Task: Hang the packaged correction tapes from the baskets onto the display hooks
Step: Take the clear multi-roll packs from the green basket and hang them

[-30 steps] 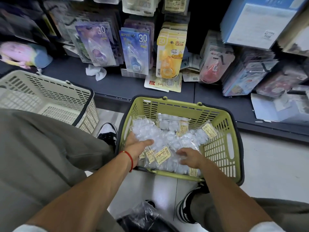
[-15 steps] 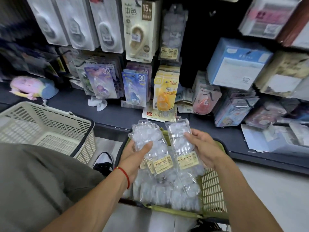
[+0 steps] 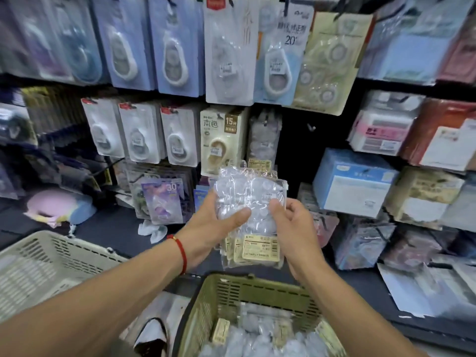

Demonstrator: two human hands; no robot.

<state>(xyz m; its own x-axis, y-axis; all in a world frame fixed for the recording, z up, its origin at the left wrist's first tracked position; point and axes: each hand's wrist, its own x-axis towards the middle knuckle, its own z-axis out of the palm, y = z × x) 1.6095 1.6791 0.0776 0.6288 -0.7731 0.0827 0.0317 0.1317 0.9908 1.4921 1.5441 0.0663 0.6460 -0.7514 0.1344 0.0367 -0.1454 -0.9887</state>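
Only the head view here, so it's all from that angle. Both hands are up in front of the display wall with a small stack of clear plastic correction-tape packets with beige barcode labels (image 3: 251,215) held between them. The left hand (image 3: 213,228) has its thumb over the front of the stack and fingers behind, so it's properly clamped on it. The right hand (image 3: 291,228) pinches the right edge, thumb on the front. The stack sits above the olive-green plastic basket (image 3: 257,289), which has more of the same packets in the bottom. An off-white plastic basket (image 3: 51,256) is off to the left; I can't tell what's in it.

Step-wise I'd say this is the carry: picked up, not yet hung. Just behind the stack there's a hanging bunch of similar clear packets (image 3: 264,140), so that's my guess for the target peg. The next move probably needs the top holes lined up, and they're too blurry to spot, so maybe one packet at a time.
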